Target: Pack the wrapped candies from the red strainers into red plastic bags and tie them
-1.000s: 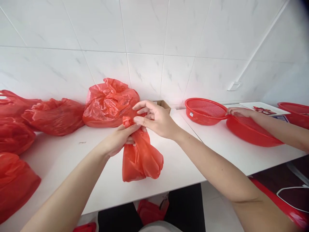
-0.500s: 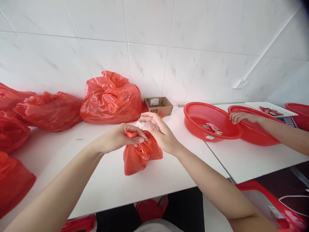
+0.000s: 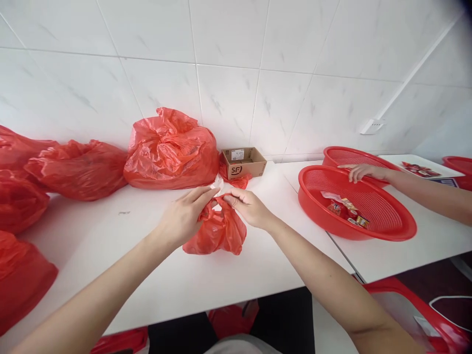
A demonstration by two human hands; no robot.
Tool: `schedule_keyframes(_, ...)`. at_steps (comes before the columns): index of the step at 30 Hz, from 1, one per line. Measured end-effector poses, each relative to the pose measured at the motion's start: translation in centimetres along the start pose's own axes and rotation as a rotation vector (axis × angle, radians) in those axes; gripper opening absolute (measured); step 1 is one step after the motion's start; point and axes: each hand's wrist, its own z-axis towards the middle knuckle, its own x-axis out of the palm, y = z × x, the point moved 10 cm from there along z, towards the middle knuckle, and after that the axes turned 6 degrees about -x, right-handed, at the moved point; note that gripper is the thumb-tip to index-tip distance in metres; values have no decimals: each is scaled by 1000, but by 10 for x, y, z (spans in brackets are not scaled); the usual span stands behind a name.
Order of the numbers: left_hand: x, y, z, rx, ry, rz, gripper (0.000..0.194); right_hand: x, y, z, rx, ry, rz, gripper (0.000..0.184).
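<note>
A small red plastic bag (image 3: 217,233) is held up just over the white table (image 3: 162,275), between my hands. My left hand (image 3: 184,211) grips its gathered top from the left, fingers closed on the plastic. From the right, my right hand (image 3: 249,206) pinches a stretched handle of the same bag. A gap shows between the bag's handles. Something whitish and crumpled (image 3: 218,183) shows just beyond my fingertips; I cannot make out what it is. What lies inside the bag is hidden.
Behind the bag stand a large full red bag (image 3: 171,152) and a small cardboard box (image 3: 245,164). More red bags (image 3: 79,169) crowd the left. At right, another person's hand (image 3: 363,172) rests on a red basket (image 3: 354,231) holding wrapped snacks; a second basket (image 3: 350,156) is behind.
My right hand, open before, now pinches the bag's handle, and the bag's top is stretched between both hands. At right, the snack basket has come forward, tilted, with the other basket behind it.
</note>
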Motion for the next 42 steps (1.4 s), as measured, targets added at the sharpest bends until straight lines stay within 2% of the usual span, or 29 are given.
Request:
schedule_keyframes(2,2,1,-9,9,27,48,53,-20,-14,5,40,-46,-101,29)
schedule_keyframes(5,11,-7,-29,45,115,101,37,-53,-61,10,212,-148,-183,25)
schedule_keyframes(7,20,-17,-42,89,200,13,30,-65,-91,11,297,-191,-228,24)
schedule_keyframes(9,32,-21,-48,58,318,-213,29,-66,-106,12,322,-198,-252,23)
schedule_keyframes(10,38,-18,-46,-15,375,-381,30,-63,-106,13,318,-204,-260,23)
schedule_keyframes(12,51,0,-38,-274,416,-823,32,-56,-93,15,277,-223,-262,23)
schedule_keyframes(14,65,20,-27,-527,355,-1198,43,-47,-66,19,206,-218,-234,24)
schedule_keyframes(16,77,28,-16,-632,329,-1361,47,-32,-33,24,85,-153,-180,23)
schedule_keyframes(18,89,21,-8,-624,407,-1359,42,-16,-5,27,-37,-61,-164,19)
schedule_keyframes(20,98,14,-5,-619,475,-1349,34,-5,4,27,-92,-8,-200,17)
schedule_keyframes(22,101,15,-4,-640,461,-1332,30,-3,-5,24,-49,-12,-235,19)
schedule_keyframes(25,99,25,-2,-672,372,-1308,33,-6,-25,16,61,-38,-313,21)
schedule_keyframes(28,95,31,-1,-663,322,-1287,31,-16,-24,5,106,-132,-408,11)
schedule_keyframes(31,88,29,1,-640,302,-1260,31,-18,-8,-8,76,-233,-317,9)
schedule_keyframes(33,82,26,2,-608,301,-1226,31,-12,-6,-18,86,-251,-218,11)
schedule_keyframes(36,74,25,1,-575,300,-1113,27,-1,-25,-32,217,-215,-134,11)
schedule_keyframes(38,69,28,0,-564,285,-1001,22,-1,-36,-36,261,-198,-172,11)
schedule_keyframes(42,60,30,3,-453,195,-799,8,-7,-22,-28,22,-227,-305,27)
